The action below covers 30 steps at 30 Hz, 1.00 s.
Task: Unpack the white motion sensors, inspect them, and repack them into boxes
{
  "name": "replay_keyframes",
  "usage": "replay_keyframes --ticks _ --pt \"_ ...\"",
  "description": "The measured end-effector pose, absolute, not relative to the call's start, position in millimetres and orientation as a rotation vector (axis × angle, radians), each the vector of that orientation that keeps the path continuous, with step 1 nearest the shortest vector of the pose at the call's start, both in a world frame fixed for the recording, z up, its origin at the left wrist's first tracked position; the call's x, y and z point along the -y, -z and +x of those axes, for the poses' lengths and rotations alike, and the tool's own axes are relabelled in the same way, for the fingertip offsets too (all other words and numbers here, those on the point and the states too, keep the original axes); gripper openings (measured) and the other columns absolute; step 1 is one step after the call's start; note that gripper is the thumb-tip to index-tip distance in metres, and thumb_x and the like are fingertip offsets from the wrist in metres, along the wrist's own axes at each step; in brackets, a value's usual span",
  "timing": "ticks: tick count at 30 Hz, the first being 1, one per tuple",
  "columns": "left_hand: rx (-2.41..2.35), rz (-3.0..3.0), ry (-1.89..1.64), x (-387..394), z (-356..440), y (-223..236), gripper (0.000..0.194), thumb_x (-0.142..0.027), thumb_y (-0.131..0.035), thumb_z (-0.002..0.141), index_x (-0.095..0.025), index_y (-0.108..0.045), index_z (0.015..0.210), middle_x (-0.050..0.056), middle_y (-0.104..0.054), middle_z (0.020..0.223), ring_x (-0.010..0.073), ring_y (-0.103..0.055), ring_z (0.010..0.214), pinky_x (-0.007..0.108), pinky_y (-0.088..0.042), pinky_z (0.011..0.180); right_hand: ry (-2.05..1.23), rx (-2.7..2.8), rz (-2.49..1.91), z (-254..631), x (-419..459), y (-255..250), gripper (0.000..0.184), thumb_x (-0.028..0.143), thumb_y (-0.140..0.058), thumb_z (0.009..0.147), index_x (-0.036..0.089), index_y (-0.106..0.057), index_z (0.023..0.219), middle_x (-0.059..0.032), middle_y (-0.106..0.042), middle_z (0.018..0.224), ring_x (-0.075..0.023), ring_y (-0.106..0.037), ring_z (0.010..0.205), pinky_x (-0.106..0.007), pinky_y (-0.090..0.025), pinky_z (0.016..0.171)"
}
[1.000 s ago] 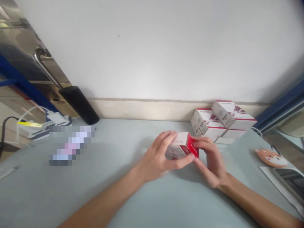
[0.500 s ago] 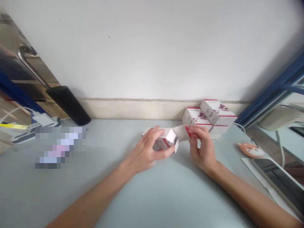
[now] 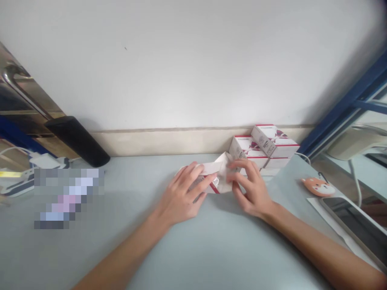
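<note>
A small white and red carton (image 3: 215, 177) lies on the pale grey table (image 3: 193, 249), its end flap standing open toward the right. My left hand (image 3: 181, 197) is laid over the carton's body, fingers wrapped on it and pinning it down. At the open end my right hand (image 3: 250, 189) has its fingers curled on the flap. Part of the carton is hidden under both hands.
A stack of several like white and red cartons (image 3: 266, 147) sits against the wall behind my right hand. A black cylinder (image 3: 77, 140) leans at the far left, with a power strip (image 3: 21, 177) beside it. An orange animal-shaped item (image 3: 319, 186) and a tablet (image 3: 356, 225) lie at right.
The carton's red end was closed a second ago; the flap has since been pulled open. My right hand then came back down onto the flap, and my view shifted slightly to the right.
</note>
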<state>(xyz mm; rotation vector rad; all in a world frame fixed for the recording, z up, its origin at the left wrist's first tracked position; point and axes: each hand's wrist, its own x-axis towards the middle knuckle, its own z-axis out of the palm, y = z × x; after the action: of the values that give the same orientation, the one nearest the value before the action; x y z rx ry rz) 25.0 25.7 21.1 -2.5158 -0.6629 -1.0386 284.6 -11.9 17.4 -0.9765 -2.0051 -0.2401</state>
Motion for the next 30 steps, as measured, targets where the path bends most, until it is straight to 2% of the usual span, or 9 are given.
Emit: replay_keyframes --ticks 5,8,11,15,21,27,30 --pt "0.635 -2.530 1.021 -23.7 27.6 -20.2 0.060 -0.013 -0.072 0.093 -0.024 -0.056 0.149 0.014 -0.063 0.144 0.0338 -0.062 0.137 0.051 -0.056 0.112 0.113 2.062 -0.938 288.2 15.2 -21.6 0.021 0.010 -0.049 0.089 0.024 -0.064 0.094 -0.0093 -0.065 0.116 -0.0340 -0.054 0.122 -0.057 -0.045 0.103" --pt "0.613 -2.543 1.016 -23.4 28.9 -19.6 0.057 -0.012 -0.072 0.093 -0.024 -0.059 0.147 0.013 -0.064 0.143 0.0351 -0.060 0.138 0.052 -0.055 0.111 0.053 2.027 -1.052 282.2 16.6 -18.8 0.019 0.014 -0.053 0.098 0.025 -0.067 0.104 -0.0077 -0.067 0.108 -0.0317 -0.053 0.120 -0.054 -0.045 0.105" --pt "0.617 -2.550 0.999 -23.5 29.0 -19.5 0.056 -0.012 -0.070 0.094 -0.025 -0.060 0.147 0.013 -0.064 0.143 0.0354 -0.059 0.139 0.053 -0.054 0.111 -0.008 1.980 -1.129 272.4 18.7 -15.2 0.017 0.023 -0.061 0.102 0.027 -0.068 0.117 -0.0095 -0.065 0.113 -0.0318 -0.050 0.125 -0.054 -0.045 0.109" --pt "0.634 -2.564 1.001 -23.7 28.3 -19.5 0.054 -0.011 -0.068 0.095 -0.026 -0.061 0.147 0.012 -0.064 0.142 0.0339 -0.058 0.140 0.053 -0.052 0.113 -0.086 1.913 -1.157 264.1 19.4 -13.4 0.015 0.030 -0.067 0.102 0.030 -0.070 0.117 -0.0090 -0.063 0.119 -0.0306 -0.049 0.128 -0.054 -0.044 0.112" --pt "0.686 -2.525 1.008 -24.3 27.5 -17.7 0.059 -0.013 -0.069 0.094 -0.028 -0.058 0.150 0.012 -0.063 0.143 0.0331 -0.059 0.138 0.051 -0.053 0.114 -0.145 1.717 -1.096 269.1 15.2 -13.4 0.013 0.029 -0.073 0.098 0.027 -0.060 0.102 -0.0054 -0.067 0.107 -0.0266 -0.061 0.115 -0.046 -0.050 0.101" --pt "0.901 -2.400 1.156 -27.5 26.2 -13.7 0.069 -0.021 -0.073 0.094 -0.024 -0.047 0.158 0.016 -0.062 0.144 0.0308 -0.066 0.131 0.045 -0.057 0.110 0.036 1.528 -1.259 276.9 11.9 -6.7 0.019 0.031 -0.067 0.101 0.025 -0.063 0.118 -0.0080 -0.071 0.107 -0.0255 -0.068 0.099 -0.042 -0.055 0.088" --pt "1.011 -2.343 1.234 -29.2 26.2 -11.5 0.076 -0.024 -0.075 0.094 -0.024 -0.041 0.162 0.017 -0.061 0.146 0.0309 -0.068 0.128 0.044 -0.058 0.109 -0.015 1.657 -1.362 278.2 7.1 1.1 0.016 0.032 -0.063 0.102 0.025 -0.066 0.116 -0.0064 -0.072 0.102 -0.0258 -0.069 0.096 -0.043 -0.056 0.087"
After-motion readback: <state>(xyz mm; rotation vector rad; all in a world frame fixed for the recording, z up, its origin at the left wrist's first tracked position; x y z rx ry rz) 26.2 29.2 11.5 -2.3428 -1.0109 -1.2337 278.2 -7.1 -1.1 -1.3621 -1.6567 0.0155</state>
